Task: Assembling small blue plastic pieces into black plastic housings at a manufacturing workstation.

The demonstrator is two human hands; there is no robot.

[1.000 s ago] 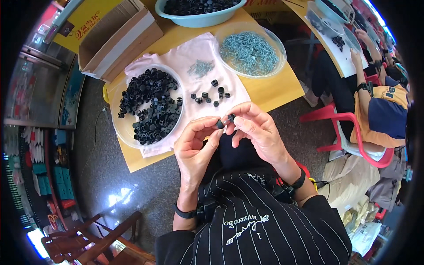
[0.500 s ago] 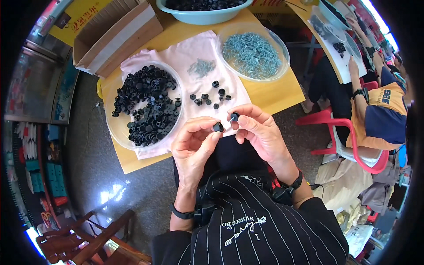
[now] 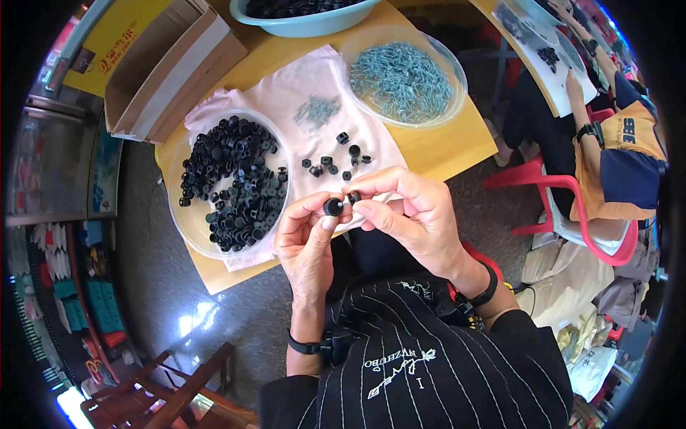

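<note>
My left hand pinches a round black plastic cap between thumb and fingertips, its face turned up. Close beside it, my right hand grips a smaller black plastic piece; whether the two pieces touch I cannot make out. Just beyond my fingers, several loose black pieces lie on a pale pink cloth, with a small heap of silvery screws behind them. To the left, a clear round tray holds many black caps.
A second clear tray full of screws stands at the right of the yellow table. At the back are an open cardboard box and a pale blue basin. Another person sits on a red chair at right.
My right hand has moved left, bringing its black piece up to the cap in my left hand. The left hand has shifted slightly left, and its cap has turned face up.
</note>
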